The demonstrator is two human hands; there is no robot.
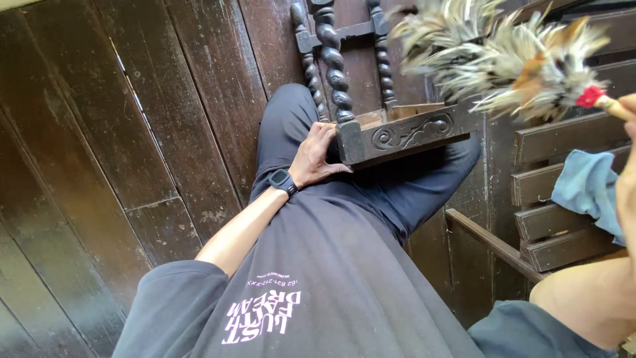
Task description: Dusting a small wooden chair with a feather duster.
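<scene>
Left hand (pixel 317 156) grips the carved dark wooden stool (pixel 391 129) mid-frame; right hand (pixel 629 166), at the right edge, clamps a feather duster (pixel 503 56) upper right.

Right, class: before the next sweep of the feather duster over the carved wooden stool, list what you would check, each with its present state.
1. Left hand grips the stool at its corner: ok.
2. Stool rests on the lap: ok.
3. Right hand holds the feather duster handle: ok.
4. Feathers touching the stool: cannot tell, blurred.
5. Blue cloth lies clear of the duster: ok.
</scene>
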